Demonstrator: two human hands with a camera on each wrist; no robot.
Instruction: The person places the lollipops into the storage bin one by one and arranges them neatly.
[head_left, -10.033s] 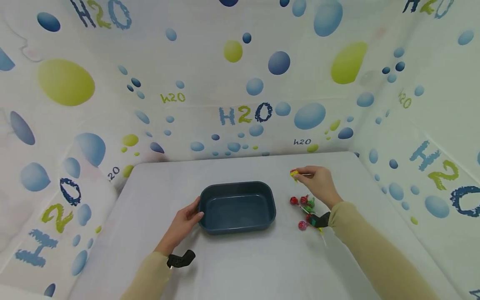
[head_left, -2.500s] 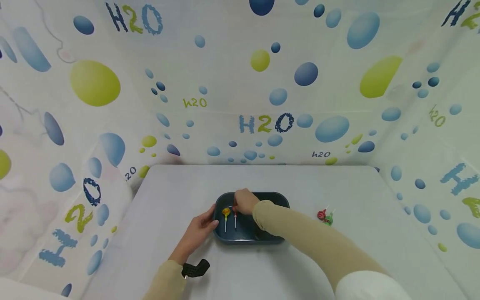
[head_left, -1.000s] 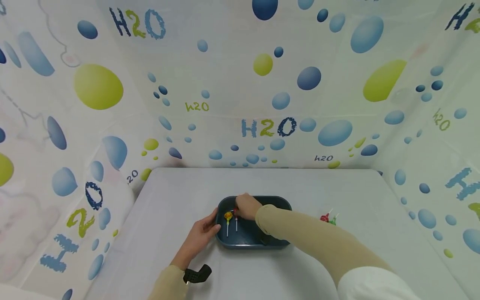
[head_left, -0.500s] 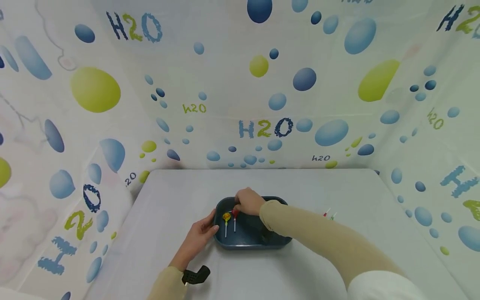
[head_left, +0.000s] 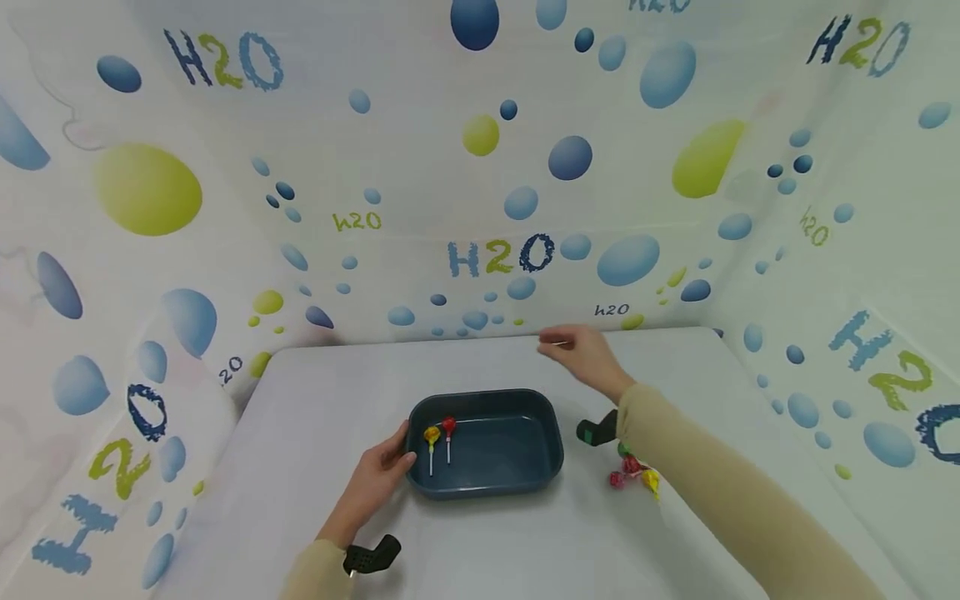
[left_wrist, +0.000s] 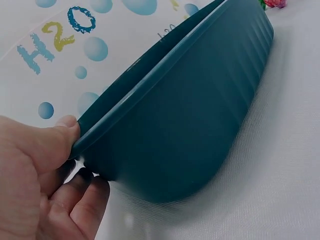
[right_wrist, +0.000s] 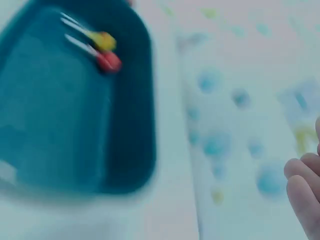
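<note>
Well, a spotted backdrop [head_left: 570, 158] lettered H2O rises behind the white worktop [head_left: 337, 375], and the right sleeve [head_left: 720, 475] and black wrist device [head_left: 597, 429] hang over a cluster of loose lollipops, hiding part of it. Near the middle sits a dark blue tray [head_left: 498, 454]. The left hand [head_left: 375, 479] is clamped on its left end, thumb at the rim and fingers beneath. Just inside that end lie the yellow lollipop [head_left: 432, 434] and the red lollipop [head_left: 449, 424], side by side, sticks pointing toward the person. The right hand [head_left: 585, 357] is raised beyond the tray's far right corner, fingers loosely extended, well apart from both. Counted: one tray; two lollipops in it; outside, right of it, at least four heads, a green one [head_left: 623, 449], a second red one [head_left: 631, 465], a pink one [head_left: 617, 480] and a second yellow one [head_left: 651, 482].
</note>
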